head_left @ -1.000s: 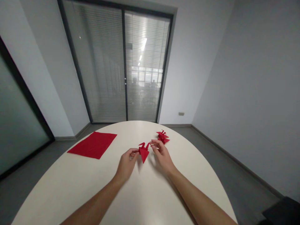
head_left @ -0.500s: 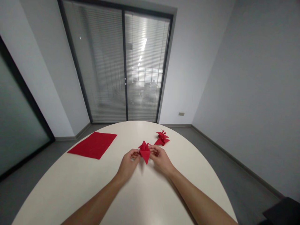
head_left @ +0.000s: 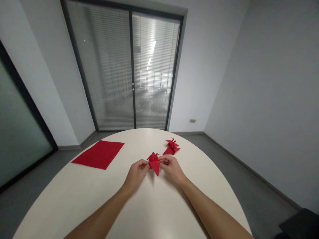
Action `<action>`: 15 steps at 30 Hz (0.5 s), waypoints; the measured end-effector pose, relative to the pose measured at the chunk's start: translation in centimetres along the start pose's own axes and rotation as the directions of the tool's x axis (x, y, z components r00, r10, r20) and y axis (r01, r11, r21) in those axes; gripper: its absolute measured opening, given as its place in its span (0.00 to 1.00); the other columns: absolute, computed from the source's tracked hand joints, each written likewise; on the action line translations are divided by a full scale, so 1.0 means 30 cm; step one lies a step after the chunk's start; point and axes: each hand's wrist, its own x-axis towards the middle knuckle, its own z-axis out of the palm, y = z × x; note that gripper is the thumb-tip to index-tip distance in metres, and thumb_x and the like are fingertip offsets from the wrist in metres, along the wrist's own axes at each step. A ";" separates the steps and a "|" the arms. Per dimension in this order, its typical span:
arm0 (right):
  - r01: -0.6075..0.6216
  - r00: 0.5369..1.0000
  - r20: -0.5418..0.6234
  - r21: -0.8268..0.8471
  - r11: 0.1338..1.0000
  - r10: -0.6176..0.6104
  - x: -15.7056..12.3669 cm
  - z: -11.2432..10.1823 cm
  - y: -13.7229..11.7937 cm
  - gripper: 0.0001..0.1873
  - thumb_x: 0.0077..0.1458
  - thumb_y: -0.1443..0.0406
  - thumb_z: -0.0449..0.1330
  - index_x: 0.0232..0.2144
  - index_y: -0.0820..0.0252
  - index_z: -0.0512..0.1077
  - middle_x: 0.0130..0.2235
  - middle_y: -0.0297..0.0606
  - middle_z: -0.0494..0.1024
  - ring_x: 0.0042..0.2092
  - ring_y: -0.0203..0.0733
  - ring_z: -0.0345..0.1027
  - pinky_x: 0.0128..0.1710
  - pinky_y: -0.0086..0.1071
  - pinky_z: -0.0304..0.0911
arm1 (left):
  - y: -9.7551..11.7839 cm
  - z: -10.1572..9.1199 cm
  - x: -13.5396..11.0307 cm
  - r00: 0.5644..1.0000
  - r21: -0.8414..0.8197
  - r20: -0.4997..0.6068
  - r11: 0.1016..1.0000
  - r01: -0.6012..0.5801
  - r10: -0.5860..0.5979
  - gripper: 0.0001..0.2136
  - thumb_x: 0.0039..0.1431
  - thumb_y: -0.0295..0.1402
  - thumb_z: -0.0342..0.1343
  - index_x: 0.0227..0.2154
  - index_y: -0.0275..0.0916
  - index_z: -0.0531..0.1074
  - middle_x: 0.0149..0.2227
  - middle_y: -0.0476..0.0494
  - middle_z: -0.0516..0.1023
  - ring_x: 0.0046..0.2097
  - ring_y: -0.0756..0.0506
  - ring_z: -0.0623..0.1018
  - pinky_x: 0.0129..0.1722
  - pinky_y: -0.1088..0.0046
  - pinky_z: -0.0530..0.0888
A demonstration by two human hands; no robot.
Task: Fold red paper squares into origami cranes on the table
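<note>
A small red folded paper figure [head_left: 154, 162] is held just above the white oval table [head_left: 74, 196], between both hands. My left hand [head_left: 136, 175] pinches its left side with thumb and fingers closed. My right hand [head_left: 171, 168] pinches its right side, fingers curled in. The figure's pointed tip hangs down between the two hands. Further back and to the right, finished red paper figures [head_left: 171, 146] lie on the table, apart from my hands.
A flat stack of red paper sheets [head_left: 99, 153] lies at the table's far left. Behind the table are glass doors with blinds [head_left: 129, 69]; grey walls stand left and right. A dark object [head_left: 302, 224] sits at the lower right corner.
My right hand has drawn in from an open-fingered reach and closed on the figure's right side. Both hands have come closer together, and the figure's upper points now sit folded lower.
</note>
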 end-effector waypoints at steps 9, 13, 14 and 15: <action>-0.038 0.999 0.005 -0.021 0.999 0.038 -0.001 -0.012 0.003 0.23 0.42 0.52 0.73 0.35 0.61 0.78 0.35 0.44 0.84 0.39 0.49 0.79 0.42 0.39 0.70 | -0.008 -0.002 0.001 0.997 0.036 -0.068 0.998 -0.042 0.044 0.12 0.57 0.41 0.56 0.32 0.38 0.77 0.31 0.44 0.81 0.36 0.42 0.78 0.36 0.70 0.72; -0.047 0.999 -0.027 -0.018 0.999 0.047 0.000 -0.009 0.003 0.22 0.40 0.52 0.74 0.32 0.61 0.78 0.34 0.44 0.84 0.38 0.49 0.79 0.41 0.39 0.70 | -0.021 -0.002 0.008 0.997 0.045 -0.075 0.999 -0.028 0.031 0.13 0.57 0.42 0.56 0.35 0.37 0.79 0.31 0.44 0.81 0.35 0.42 0.78 0.35 0.70 0.72; -0.042 0.999 -0.035 -0.022 0.999 0.041 0.000 -0.006 0.002 0.21 0.40 0.52 0.74 0.31 0.61 0.77 0.34 0.43 0.84 0.37 0.48 0.78 0.40 0.38 0.71 | -0.023 -0.002 0.010 0.996 0.051 -0.077 0.998 -0.029 0.033 0.14 0.57 0.42 0.56 0.35 0.37 0.79 0.31 0.43 0.81 0.35 0.42 0.78 0.36 0.70 0.72; -0.032 0.999 -0.043 -0.030 0.999 0.031 -0.002 -0.003 -0.001 0.21 0.40 0.53 0.74 0.31 0.61 0.77 0.33 0.43 0.83 0.36 0.47 0.78 0.39 0.38 0.71 | -0.024 -0.002 0.012 0.996 0.056 -0.079 0.998 -0.033 0.037 0.14 0.57 0.42 0.56 0.35 0.37 0.79 0.31 0.43 0.82 0.35 0.42 0.78 0.36 0.69 0.72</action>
